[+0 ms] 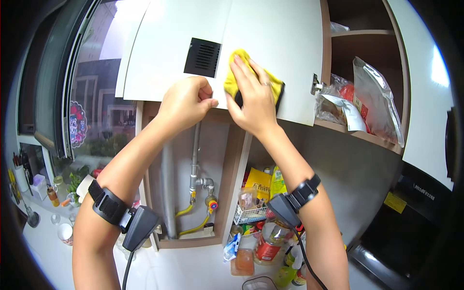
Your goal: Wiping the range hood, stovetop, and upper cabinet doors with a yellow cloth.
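Note:
My right hand (253, 94) presses a yellow cloth with a dark edge (275, 85) flat against a white cabinet door (286, 47). Its fingers lie spread over the cloth, hiding part of it. Left of it, my left hand (188, 99) is curled at the door's lower left, with thumb and fingers pinched on the edge. A black slotted vent (203, 57) sits in the white panel just above that hand. A metal hinge (316, 84) shows at the door's right side. Both forearms wear black straps with cabled devices.
At right, an open cupboard shelf (357, 135) holds plastic packets. Below, a recess contains grey pipes (195, 156) and yellow hoses (194, 227). Jars, packets and a white wire basket (250, 215) crowd the counter (188, 270). At left is a window (105, 83).

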{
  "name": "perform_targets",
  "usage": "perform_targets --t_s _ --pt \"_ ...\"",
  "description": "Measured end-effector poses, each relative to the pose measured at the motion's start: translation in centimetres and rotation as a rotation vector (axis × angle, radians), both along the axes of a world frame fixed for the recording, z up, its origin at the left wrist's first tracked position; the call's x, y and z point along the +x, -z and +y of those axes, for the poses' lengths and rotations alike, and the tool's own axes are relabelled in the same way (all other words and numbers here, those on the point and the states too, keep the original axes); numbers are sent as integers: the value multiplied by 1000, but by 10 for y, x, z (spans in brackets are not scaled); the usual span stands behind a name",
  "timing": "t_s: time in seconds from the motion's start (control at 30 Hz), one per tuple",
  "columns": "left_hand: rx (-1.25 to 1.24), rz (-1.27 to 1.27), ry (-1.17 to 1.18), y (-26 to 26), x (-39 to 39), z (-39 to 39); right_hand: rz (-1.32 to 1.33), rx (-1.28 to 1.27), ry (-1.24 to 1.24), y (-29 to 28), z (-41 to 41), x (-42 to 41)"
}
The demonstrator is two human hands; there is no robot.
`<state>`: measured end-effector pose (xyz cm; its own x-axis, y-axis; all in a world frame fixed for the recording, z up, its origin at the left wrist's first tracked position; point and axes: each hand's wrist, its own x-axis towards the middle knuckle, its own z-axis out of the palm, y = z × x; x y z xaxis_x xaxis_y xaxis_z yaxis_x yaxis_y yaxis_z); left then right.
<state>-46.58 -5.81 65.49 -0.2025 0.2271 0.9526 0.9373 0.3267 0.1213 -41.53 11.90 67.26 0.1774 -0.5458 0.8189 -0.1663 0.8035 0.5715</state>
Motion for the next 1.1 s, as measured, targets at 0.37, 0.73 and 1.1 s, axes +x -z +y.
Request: perform_targets --t_s 0.37,0.73,1.1 --pt "11 13 -40 -2 7 4 84 -46 110 -89 -5 -9" --pt "4 22 -58 2 4 -2 -4 74 145 -51 -6 2" --pt "25 24 8 2 -3 -3 -40 -114 247 -77 -7 1"
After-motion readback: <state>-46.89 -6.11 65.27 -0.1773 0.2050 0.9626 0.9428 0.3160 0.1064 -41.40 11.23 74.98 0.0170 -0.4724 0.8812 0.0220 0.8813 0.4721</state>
